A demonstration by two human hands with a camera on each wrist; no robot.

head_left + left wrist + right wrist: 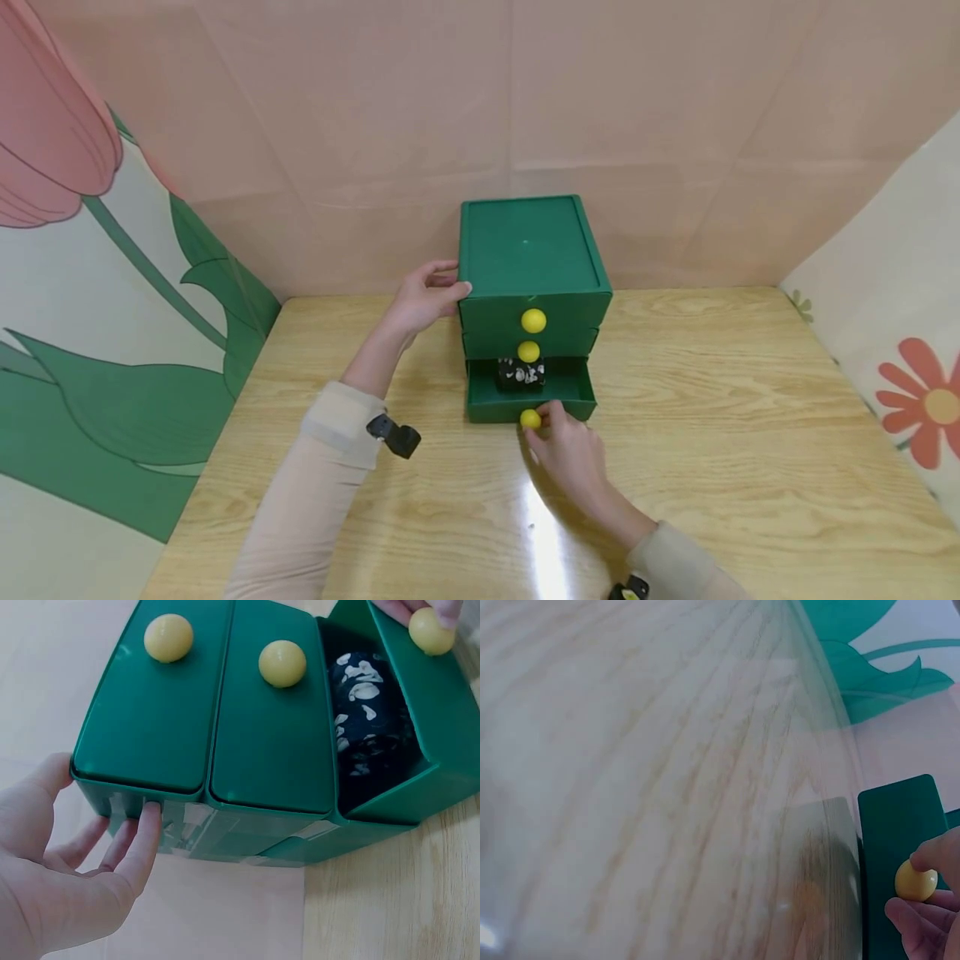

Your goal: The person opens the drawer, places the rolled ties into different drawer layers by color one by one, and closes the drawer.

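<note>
A green three-drawer box point(531, 250) stands at the back of the wooden table, each drawer with a yellow ball knob. The bottom drawer point(577, 392) is pulled partly out, and a dark object with white speckles point(521, 374) lies inside it point(364, 727). My right hand point(566, 446) pinches the bottom drawer's yellow knob point(530, 419) between thumb and fingers point(926, 919). My left hand point(423, 300) rests on the box's left side, thumb at the top front corner and straight fingers point(139, 840) on the side wall. The upper two drawers are pushed in.
The wooden table point(720, 450) is walled by a pink panel behind, a tulip-printed panel point(112, 333) on the left and a flower-printed panel point(900, 350) on the right. Glare shows on the table in front of the box.
</note>
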